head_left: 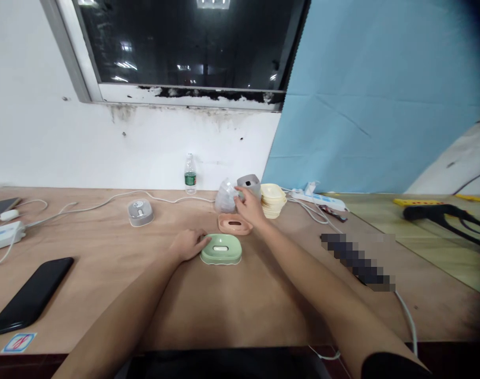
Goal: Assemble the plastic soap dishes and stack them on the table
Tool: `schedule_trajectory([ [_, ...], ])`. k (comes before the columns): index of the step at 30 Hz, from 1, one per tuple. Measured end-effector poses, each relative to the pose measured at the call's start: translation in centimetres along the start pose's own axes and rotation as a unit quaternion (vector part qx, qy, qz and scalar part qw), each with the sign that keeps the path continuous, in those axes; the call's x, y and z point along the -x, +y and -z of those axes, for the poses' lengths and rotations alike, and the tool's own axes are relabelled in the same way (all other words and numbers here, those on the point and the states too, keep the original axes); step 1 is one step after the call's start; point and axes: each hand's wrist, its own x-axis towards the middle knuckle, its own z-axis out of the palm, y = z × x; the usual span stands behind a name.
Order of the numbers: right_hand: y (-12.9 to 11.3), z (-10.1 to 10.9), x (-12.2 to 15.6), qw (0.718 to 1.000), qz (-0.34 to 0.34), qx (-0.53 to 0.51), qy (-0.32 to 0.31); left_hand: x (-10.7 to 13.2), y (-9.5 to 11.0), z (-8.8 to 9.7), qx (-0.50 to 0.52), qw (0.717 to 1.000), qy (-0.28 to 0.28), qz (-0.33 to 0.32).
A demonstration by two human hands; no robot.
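Note:
A light green soap dish (221,255) with a white oval slot in its middle lies on the table in front of me. My left hand (190,245) grips its left end, the thumb over the rim. Behind it is a peach-orange dish (235,225) with a dark slot. My right hand (249,206) reaches past that one to a pile of clear plastic pieces (225,197), index finger and thumb apart at its right side. Just behind this hand stands a grey stack (250,182). Right of it are several stacked cream-yellow dishes (272,199).
A grey dish (140,212) sits to the left, near a white cable. Against the wall stands a plastic bottle (190,175). Power strips (321,200) lie at back right and far left. A black phone (31,295) is at front left, a dark blurred-out object (358,262) at right.

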Motion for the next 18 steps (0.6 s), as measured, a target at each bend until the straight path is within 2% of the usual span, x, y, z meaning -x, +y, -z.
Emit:
schedule_trajectory([
  [4,0.7,-1.8,-2.9,0.994,-0.101,-0.034,-0.021,0.0,-0.1,-0.1,-0.001,1.0,0.004,-0.001],
  [6,1.1,-2.7,-3.6,0.983,-0.163,-0.075,-0.042,0.0,-0.1,-0.1,-0.003,1.0,0.003,0.002],
  [8,1.5,-3.5,-4.0,0.974,-0.191,-0.114,-0.039,0.0,-0.1,-0.1,-0.002,1.0,0.001,0.001],
  [13,2.0,-4.0,-4.4,0.979,-0.136,-0.142,0.06,-0.1,-0.2,-0.1,0.0,1.0,-0.001,-0.006],
  [18,-0.6,-2.0,-2.9,0.969,-0.079,-0.162,0.167,-0.1,-0.3,-0.2,0.011,1.0,0.023,0.012],
])
